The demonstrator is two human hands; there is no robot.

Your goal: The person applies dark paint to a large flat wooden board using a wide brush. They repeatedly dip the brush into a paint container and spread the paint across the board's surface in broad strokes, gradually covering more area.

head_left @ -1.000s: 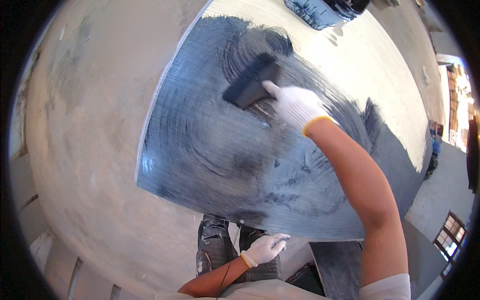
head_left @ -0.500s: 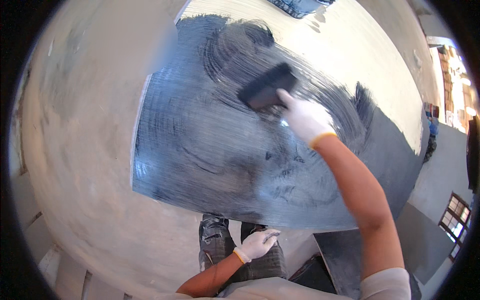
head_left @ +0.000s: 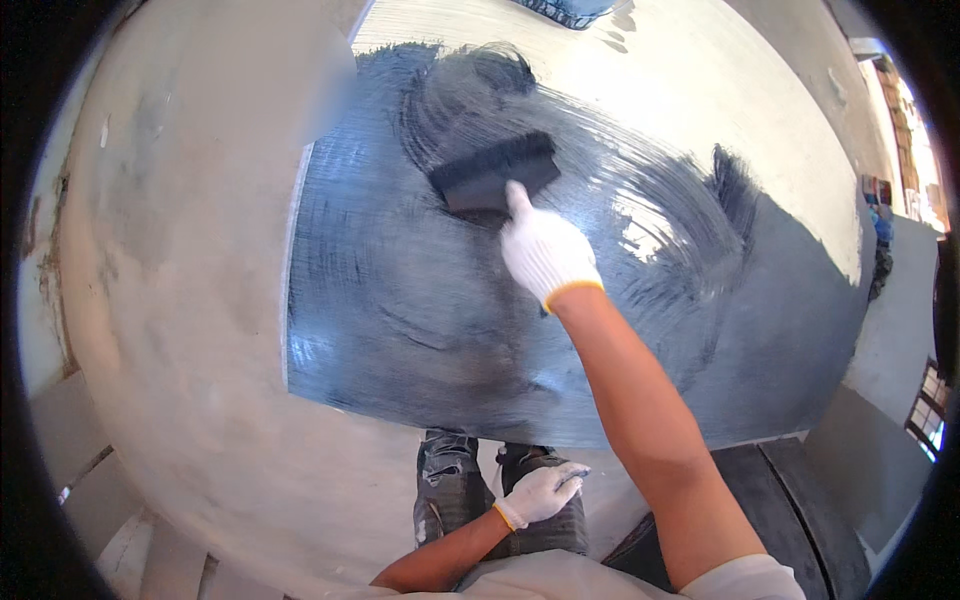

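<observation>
A wide black brush [head_left: 490, 178] lies against a large board [head_left: 720, 90], bristles facing the far side. My right hand [head_left: 548, 250], in a white knit glove with a yellow cuff, is closed round it, its thumb stretched along the back. Wet dark blue-black paint [head_left: 390, 270] covers the near and left parts of the board in curved streaks, while the far right is cream. My left hand [head_left: 543, 495], gloved alike, rests by my thigh with its fingers curled. Something grey shows at those fingertips; whether a small thing or a paint stain I cannot make out.
A paint-smeared container [head_left: 570, 10] stands at the board's far edge, partly cut off. Dark panels [head_left: 770, 490] lie at the lower right beside my right arm. Pale, stained floor [head_left: 190, 300] stretches along the left. My dark, torn trousers [head_left: 447, 480] are close to the board's near edge.
My right hand has swept the brush left across the board, turning it more level. A cream patch shows where the hand was. My left hand keeps its curled pose.
</observation>
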